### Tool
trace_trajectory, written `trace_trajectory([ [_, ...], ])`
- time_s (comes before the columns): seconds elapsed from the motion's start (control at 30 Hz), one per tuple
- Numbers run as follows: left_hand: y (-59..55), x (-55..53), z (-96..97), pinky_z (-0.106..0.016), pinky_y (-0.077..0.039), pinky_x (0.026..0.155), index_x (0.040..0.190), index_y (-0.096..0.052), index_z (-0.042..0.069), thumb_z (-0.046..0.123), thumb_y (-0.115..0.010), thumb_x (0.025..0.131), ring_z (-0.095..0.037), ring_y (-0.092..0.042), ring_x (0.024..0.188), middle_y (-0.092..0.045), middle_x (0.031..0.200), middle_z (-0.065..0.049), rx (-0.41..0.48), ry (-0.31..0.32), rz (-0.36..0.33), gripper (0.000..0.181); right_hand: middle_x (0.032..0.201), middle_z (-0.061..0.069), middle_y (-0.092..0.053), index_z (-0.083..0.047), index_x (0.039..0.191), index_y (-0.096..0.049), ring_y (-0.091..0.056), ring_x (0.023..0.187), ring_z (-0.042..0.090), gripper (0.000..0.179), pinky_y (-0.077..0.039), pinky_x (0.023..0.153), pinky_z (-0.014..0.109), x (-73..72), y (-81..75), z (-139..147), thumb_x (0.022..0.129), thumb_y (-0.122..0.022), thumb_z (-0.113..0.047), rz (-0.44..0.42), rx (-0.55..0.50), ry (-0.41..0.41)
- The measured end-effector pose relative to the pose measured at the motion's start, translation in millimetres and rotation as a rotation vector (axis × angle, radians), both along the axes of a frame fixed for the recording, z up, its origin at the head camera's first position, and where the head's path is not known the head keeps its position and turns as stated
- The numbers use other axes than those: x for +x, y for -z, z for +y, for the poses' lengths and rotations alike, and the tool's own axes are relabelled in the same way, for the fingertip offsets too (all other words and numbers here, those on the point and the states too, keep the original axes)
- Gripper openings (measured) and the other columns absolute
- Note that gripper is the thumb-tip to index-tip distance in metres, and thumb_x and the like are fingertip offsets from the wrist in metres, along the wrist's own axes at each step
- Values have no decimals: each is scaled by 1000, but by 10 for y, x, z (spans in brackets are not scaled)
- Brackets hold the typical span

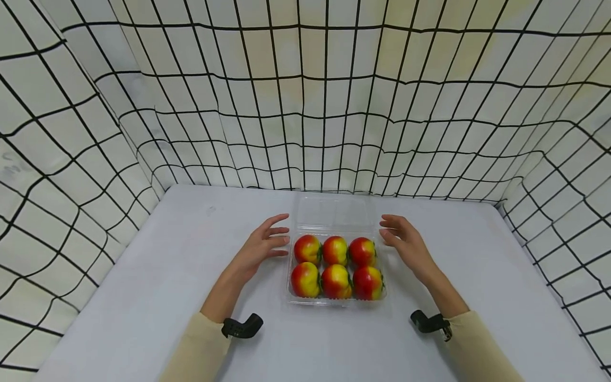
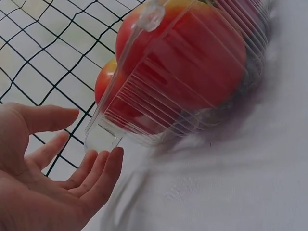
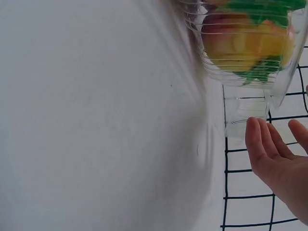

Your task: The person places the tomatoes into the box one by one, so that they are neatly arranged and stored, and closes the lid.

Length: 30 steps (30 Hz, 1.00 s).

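Observation:
A clear plastic clamshell box [image 1: 329, 303] lies on the white table with its lid [image 1: 336, 209] folded back, away from the person. Inside, several red-and-yellow fruits [image 1: 335, 281] with green leaves are set in two rows. My left hand [image 1: 262, 244] is beside the box's left edge, fingers spread and loosely bent, holding nothing. Across from it, my right hand [image 1: 406, 241] hovers by the right edge, its fingers relaxed. The left wrist view shows fingertips [image 2: 115, 156] right at the box's hinge end; in the right wrist view, fingertips [image 3: 253, 124] are close to the clear plastic.
Black netting [image 1: 324, 95] over white walls encloses the table [image 1: 191, 239] at the back, left and right. A black wrist camera [image 1: 242, 326] sits on the left wrist, another black camera [image 1: 427, 322] on the right.

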State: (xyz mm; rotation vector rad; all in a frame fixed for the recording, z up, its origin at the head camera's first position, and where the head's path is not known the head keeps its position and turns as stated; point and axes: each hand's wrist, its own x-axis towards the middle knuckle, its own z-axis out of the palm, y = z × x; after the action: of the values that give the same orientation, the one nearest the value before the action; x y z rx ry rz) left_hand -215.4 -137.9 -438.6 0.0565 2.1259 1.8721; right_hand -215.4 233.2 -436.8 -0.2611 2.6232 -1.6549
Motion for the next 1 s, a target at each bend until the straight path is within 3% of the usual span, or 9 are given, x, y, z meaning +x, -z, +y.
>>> trace_trajectory([
  [0.13, -6, -38, 39, -52, -52, 112, 162, -35, 21, 16, -62, 102, -42, -52, 140, -44, 160, -21, 9, -26, 3, 65, 156, 24, -47, -4, 156, -39, -53, 139, 41, 58, -55, 91, 10, -56, 34, -18, 107, -58, -28, -32, -55, 5],
  [0.4, -32, -107, 108, -51, -50, 114, 162, -35, 20, 13, -62, 102, -40, -55, 139, -47, 159, -21, 34, -50, 14, 66, 158, 26, -45, -2, 157, -38, -52, 140, 44, 55, -59, 101, 26, -149, 103, -22, 107, -56, -19, -83, -145, -16],
  [0.63, -32, -134, 120, -43, -54, 111, 162, -35, 20, 7, -61, 100, -38, -57, 139, -47, 158, -21, 44, -58, 18, 69, 159, 25, -45, -3, 158, -37, -50, 142, 44, 55, -56, 93, 13, -188, 138, -22, 107, -54, -13, -89, -183, -85],
  [1.0, -7, -133, 157, -36, -59, 103, 161, -37, 23, -1, -65, 95, -38, -58, 139, -49, 156, -19, 60, -80, 51, 76, 158, 24, -46, -4, 157, -38, -51, 142, 43, 58, -54, 91, 8, -181, 102, -27, 103, -59, -5, -48, -153, -48],
])
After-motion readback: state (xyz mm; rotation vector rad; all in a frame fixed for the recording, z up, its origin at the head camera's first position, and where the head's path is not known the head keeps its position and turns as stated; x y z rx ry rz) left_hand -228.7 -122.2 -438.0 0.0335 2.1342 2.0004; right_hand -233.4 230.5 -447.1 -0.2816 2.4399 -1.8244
